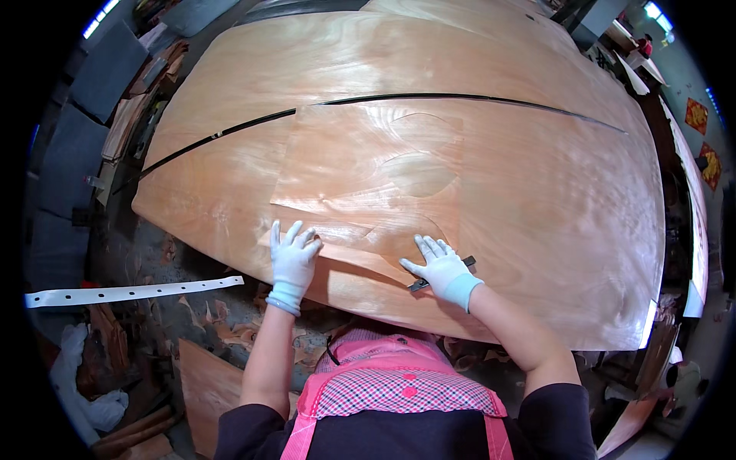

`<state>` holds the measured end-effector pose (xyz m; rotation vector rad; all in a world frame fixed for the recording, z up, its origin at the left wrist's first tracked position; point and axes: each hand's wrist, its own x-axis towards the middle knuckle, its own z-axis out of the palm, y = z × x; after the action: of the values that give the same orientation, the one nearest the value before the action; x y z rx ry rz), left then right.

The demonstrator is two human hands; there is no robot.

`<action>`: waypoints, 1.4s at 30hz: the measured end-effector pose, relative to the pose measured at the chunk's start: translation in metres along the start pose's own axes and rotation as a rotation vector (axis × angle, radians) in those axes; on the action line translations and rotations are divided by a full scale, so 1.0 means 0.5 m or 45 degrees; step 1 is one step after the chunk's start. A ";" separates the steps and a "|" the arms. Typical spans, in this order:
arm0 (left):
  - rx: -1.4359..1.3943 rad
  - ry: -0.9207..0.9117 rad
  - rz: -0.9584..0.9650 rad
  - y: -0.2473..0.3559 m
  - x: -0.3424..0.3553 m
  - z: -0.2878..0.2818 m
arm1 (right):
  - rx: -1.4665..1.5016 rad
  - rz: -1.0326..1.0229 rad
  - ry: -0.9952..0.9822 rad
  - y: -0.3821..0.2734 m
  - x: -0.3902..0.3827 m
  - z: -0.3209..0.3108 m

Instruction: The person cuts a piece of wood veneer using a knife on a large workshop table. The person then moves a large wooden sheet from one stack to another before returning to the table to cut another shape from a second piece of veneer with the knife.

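Note:
A large sheet of pale wood veneer (537,199) covers the work table. On top of it lies a smaller veneer piece (360,169) with leaf-shaped cut outlines. My left hand (293,257), in a white glove, presses flat with spread fingers on the near edge of that smaller piece. My right hand (438,264), also gloved, rests on the veneer and holds a small dark cutting tool (420,284) under the palm, its ends sticking out on both sides.
A dark gap (399,98) runs across between two veneer sheets farther back. A white perforated strip (130,291) and wood scraps (222,314) lie at the lower left. Grey panels (107,69) stand at the left. I wear a pink checked apron (399,383).

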<state>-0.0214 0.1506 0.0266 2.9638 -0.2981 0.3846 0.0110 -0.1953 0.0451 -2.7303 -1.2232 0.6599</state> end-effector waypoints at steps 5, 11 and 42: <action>0.007 0.093 0.252 -0.013 0.194 -0.099 | -0.073 -0.002 -0.065 0.019 0.003 0.010; 0.102 0.636 0.103 -0.035 0.400 -0.156 | -0.002 0.029 -0.161 0.010 0.011 -0.009; -0.613 -0.288 0.060 0.254 0.095 0.118 | 1.276 0.708 0.809 -0.034 0.093 0.056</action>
<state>0.0108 0.0094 -0.0034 2.5253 -0.4180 -0.0231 0.0151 -0.1528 0.0075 -2.0594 0.0617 0.2494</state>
